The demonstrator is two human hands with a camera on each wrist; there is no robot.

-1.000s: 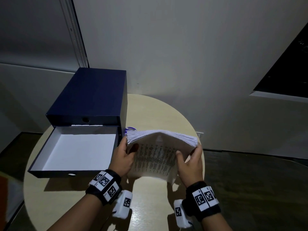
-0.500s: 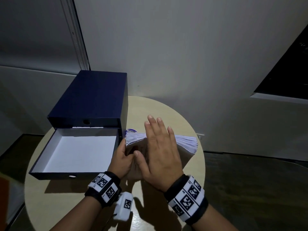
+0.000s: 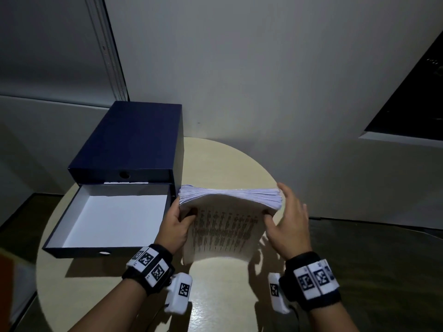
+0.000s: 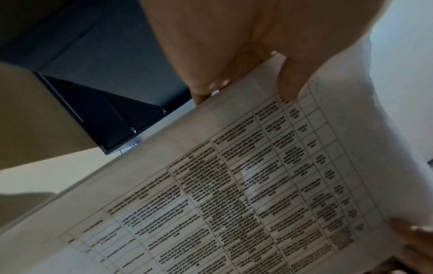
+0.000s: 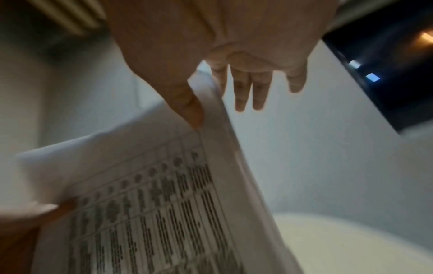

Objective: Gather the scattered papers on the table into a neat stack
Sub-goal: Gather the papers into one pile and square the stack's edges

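— Two hands on one bundle, is that right?

— Correct. The stack of papers stands on its lower edge on the table, printed face toward the person, just right of the open drawer of the blue box.

— State of each hand?

— Left hand grips the stack's left edge, thumb on the printed face, fingers curled behind. Right hand has its thumb on the printed face near the upper right corner; its fingers are straight and spread, off the right edge rather than wrapped round it.

— Orientation of the stack?

— Its long axis runs left to right, directly between the two hands. The top edge is fanned and uneven, sagging in the middle, so the sheets are not yet flush.

— Which hand is nearer for the next move?

— Both are at the stack; the left alone has a firm hold. In my judgement the right must close in against the right edge, then both tap the bundle down to square it.

— Risk?

— Sheets could slide out on the loosely held right side.
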